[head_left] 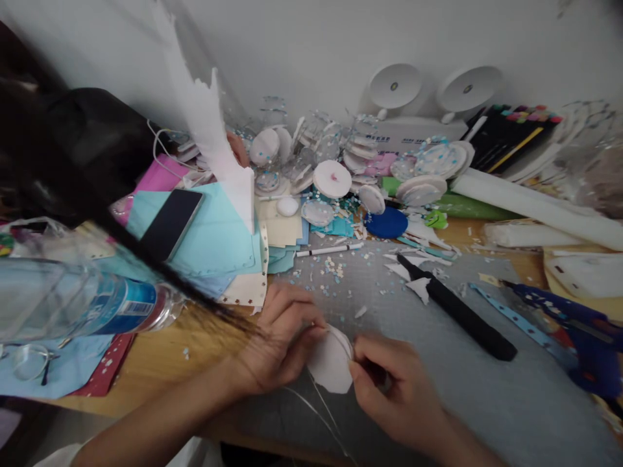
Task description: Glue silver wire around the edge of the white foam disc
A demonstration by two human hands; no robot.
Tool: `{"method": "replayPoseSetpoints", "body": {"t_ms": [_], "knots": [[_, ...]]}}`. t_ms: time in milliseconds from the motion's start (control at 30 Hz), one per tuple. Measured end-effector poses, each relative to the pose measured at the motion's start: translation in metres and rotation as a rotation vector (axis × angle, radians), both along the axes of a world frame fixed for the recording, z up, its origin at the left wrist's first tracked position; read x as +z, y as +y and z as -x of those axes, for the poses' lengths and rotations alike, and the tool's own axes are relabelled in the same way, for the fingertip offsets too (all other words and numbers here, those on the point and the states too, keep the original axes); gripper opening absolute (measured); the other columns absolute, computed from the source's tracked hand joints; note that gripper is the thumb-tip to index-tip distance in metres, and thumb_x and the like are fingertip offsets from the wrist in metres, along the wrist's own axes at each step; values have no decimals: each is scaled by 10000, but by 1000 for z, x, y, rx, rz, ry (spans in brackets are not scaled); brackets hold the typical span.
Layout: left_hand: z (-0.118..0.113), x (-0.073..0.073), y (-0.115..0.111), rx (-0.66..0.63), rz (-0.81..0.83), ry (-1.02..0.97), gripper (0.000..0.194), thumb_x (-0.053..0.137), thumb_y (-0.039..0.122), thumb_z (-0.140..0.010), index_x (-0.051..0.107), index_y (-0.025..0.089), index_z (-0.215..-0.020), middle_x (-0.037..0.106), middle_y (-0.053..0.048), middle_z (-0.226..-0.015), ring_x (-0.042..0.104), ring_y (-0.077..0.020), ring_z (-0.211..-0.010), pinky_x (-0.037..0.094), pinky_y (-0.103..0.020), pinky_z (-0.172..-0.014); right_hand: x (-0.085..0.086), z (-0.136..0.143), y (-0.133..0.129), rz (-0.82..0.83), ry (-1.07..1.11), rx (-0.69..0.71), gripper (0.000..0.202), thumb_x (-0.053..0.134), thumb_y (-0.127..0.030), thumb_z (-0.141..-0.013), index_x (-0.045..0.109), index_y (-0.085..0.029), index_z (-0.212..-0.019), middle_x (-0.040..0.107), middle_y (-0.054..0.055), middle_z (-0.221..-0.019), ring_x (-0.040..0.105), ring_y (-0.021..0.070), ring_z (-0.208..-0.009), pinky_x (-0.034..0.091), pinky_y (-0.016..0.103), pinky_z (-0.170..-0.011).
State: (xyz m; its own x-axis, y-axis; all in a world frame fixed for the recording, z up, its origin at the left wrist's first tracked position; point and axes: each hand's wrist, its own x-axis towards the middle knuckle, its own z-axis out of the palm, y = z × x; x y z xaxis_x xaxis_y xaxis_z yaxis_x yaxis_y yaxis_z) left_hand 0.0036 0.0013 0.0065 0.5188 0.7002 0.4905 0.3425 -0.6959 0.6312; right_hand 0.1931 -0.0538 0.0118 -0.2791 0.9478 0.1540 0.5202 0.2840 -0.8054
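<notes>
Low in the frame's centre, my left hand (pixel 285 337) and right hand (pixel 396 389) both pinch a flat white foam disc (pixel 331 363), fingers closed on its edges, above the grey cutting mat (pixel 438 389).

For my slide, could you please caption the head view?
Both hands, left hand and right hand, pinch a white foam disc over a grey cutting mat beside a black knife.
</notes>
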Motion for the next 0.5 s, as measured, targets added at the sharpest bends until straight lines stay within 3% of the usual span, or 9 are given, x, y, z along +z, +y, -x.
{"method": "replayPoseSetpoints", "body": {"t_ms": [267,500], "knots": [[-3,-2,6,231,344,-209,160,334,224,-959,461,198,-865,482,-43,-880,463,-177,-861,383,-332,-802,1,-2,0,148,110,-52,265,439,-169,-780,305,-207,-555,332,-58,-481,325,71,-448,245,202,-425],[-7,-11,7,258,395,-268,266,322,312,-970,454,202,-767,477,-27,-779,455,-172,-772,387,-310,-739,6,-6,4,235,216,-101,290,431,-268,-791,309,-212,-534,317,-43,-486,328,94,-465,263,222,-431]]}}
